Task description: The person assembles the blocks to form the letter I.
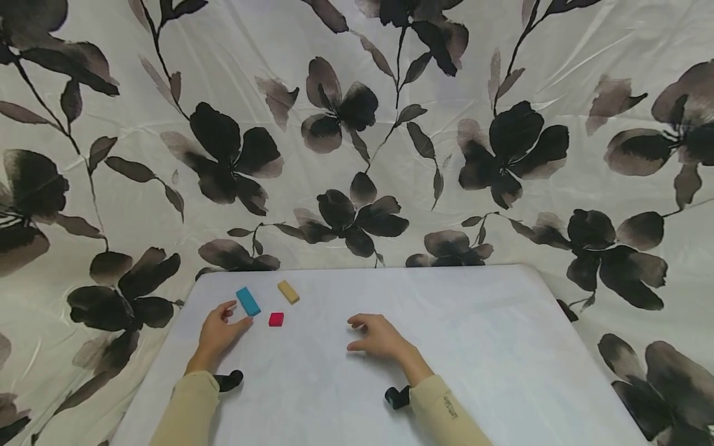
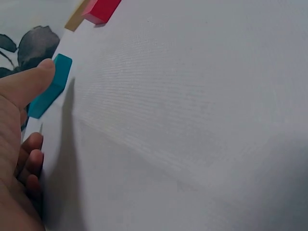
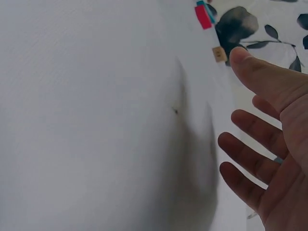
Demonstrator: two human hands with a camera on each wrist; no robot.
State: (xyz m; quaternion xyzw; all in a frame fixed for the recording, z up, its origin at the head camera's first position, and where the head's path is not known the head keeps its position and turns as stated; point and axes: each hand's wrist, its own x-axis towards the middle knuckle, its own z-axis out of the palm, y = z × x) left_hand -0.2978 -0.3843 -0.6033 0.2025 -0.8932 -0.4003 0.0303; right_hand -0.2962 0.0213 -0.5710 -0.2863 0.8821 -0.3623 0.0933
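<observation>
A blue rectangular block (image 1: 248, 301) lies on the white table at the far left. Right at it is my left hand (image 1: 219, 331), thumb tip by the near end and fingertips along the left side. From the left wrist, the thumb overlaps the blue block (image 2: 61, 79) while the other fingers bend loosely. A small red block (image 1: 276, 319) lies just right of the blue one, and a yellow block (image 1: 288, 292) sits behind it. My right hand (image 1: 379, 336) hovers over the middle of the table, holding nothing, its thumb and fingers spread apart in the right wrist view.
The white tabletop (image 1: 474, 347) has a straight back edge and a rounded right corner. Behind and around it hangs a cloth (image 1: 429, 186) with dark flowers. Black wrist cameras (image 1: 397, 397) stick out beside both sleeves.
</observation>
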